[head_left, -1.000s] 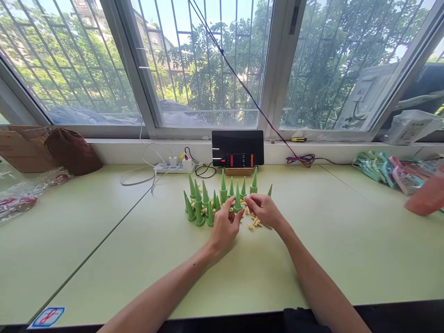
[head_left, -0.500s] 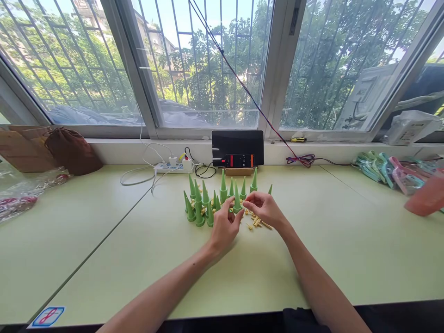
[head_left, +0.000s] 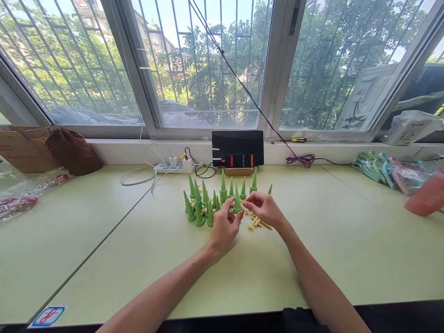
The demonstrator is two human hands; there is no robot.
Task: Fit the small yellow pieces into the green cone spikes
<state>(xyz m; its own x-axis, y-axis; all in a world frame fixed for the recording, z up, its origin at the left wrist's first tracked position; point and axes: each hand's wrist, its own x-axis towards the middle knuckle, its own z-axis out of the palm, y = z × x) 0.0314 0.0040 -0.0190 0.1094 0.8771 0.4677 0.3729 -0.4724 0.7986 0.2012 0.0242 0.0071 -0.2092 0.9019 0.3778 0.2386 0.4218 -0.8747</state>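
A green cone [head_left: 237, 200] with a round base stands upright between the curled fingers and thumb of my left hand [head_left: 224, 225]. Close by on its right, my right hand [head_left: 263, 208] has its fingertips pinched together near the cone's base; whatever they hold is too small to make out. Several more green cones [head_left: 199, 210] stand upright to the left and behind, some of them stacked. Small yellow pegs [head_left: 256, 222] lie loose below my right hand, and others are scattered among the cones.
Behind the cones, a phone [head_left: 239, 160] showing a timer leans against a dark tablet [head_left: 237, 138]. A power strip [head_left: 175, 166] with cables lies back left. A brown cloth bag [head_left: 72, 151] is far left. Bagged plastic items [head_left: 381, 169] and a pink object [head_left: 426, 196] lie right.
My right hand has shifted slightly left and closer to the cone's base over the last second. The cone has moved a touch left; my left hand stays nearly still.
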